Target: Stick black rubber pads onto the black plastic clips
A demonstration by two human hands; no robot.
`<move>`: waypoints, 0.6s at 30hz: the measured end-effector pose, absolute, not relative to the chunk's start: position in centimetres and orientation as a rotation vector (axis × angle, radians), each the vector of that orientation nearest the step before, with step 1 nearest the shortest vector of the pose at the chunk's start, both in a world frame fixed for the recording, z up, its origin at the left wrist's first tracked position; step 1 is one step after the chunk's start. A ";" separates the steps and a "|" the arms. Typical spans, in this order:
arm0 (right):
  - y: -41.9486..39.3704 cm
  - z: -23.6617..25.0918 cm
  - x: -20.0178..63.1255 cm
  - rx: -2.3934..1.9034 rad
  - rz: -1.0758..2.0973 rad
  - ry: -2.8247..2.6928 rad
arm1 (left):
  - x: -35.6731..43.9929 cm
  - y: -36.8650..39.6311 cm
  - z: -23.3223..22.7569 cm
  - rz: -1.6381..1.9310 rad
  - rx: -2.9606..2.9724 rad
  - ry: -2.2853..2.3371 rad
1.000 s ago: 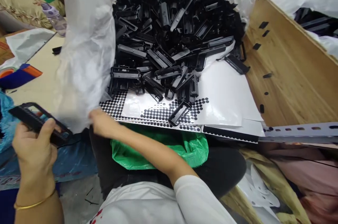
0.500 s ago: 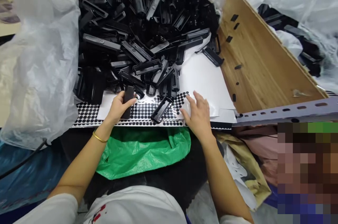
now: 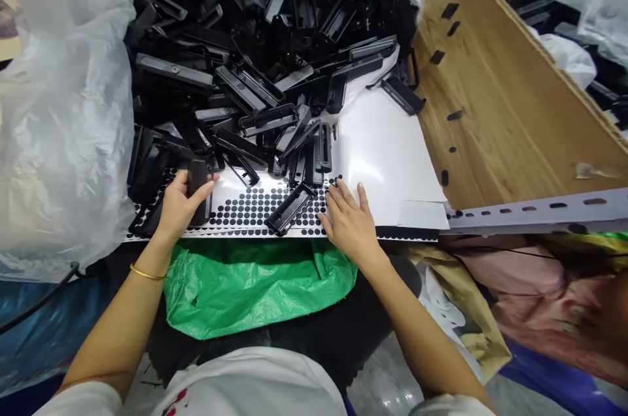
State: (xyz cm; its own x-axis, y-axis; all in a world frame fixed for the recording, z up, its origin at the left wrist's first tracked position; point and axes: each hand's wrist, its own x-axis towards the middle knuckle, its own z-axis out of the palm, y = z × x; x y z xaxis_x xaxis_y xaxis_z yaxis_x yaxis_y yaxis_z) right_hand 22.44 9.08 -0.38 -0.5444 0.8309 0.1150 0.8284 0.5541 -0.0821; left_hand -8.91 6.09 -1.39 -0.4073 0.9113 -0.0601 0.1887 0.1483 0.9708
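Moved leftward since earlier, my left grip (image 3: 174,208) pinches one black part (image 3: 198,174), nothing looking finished and the heap (image 3: 255,84) beyond seemingly left, my right grip (image 3: 351,221) spread over a dotted sheet (image 3: 240,213).

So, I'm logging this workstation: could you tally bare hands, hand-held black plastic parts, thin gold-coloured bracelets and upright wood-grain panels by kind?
Bare left hand and bare right hand: 2
Black plastic part, held: 1
Thin gold-coloured bracelet: 1
Upright wood-grain panel: 1
Total: 5

Workshop, heap of black plastic parts (image 3: 248,87), sheet of black dots (image 3: 245,212), wooden panel (image 3: 510,108), perforated metal rail (image 3: 543,217)
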 end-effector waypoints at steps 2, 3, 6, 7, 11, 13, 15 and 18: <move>9.7 -0.3 22.1 -1.387 0.089 -2.700 | -9.2 6.2 -1.2 1.265 1.116 1.765; 10.0 -0.3 22.1 -1.355 0.128 -2.730 | -9.4 6.2 -1.1 1.260 1.129 1.788; 10.3 0.0 22.2 -1.221 0.230 -2.805 | -10.2 6.3 -0.7 1.296 1.111 1.845; 10.3 0.1 22.4 -1.176 0.256 -2.818 | -10.4 6.3 -0.6 1.308 1.094 1.850; 10.0 0.1 23.7 -1.074 0.345 -2.729 | -10.2 5.9 -0.1 1.326 1.020 1.836; 9.8 -0.1 24.3 -1.151 0.313 -2.606 | -9.2 5.3 0.2 1.323 1.002 1.828; 9.6 -0.2 24.6 -1.219 0.260 -2.557 | -7.4 4.6 0.5 1.286 1.053 1.755; 9.3 -0.1 24.6 -1.182 0.271 -2.633 | -3.8 4.1 0.8 1.028 1.322 1.553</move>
State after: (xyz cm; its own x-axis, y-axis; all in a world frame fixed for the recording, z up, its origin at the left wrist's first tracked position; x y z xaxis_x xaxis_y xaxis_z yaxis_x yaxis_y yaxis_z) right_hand 24.57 9.34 -0.14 -0.6428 0.7525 0.1433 0.7076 0.6550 -0.2652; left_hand -3.84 4.10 0.79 -0.0996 0.9916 -0.0830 0.3108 0.1103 0.9441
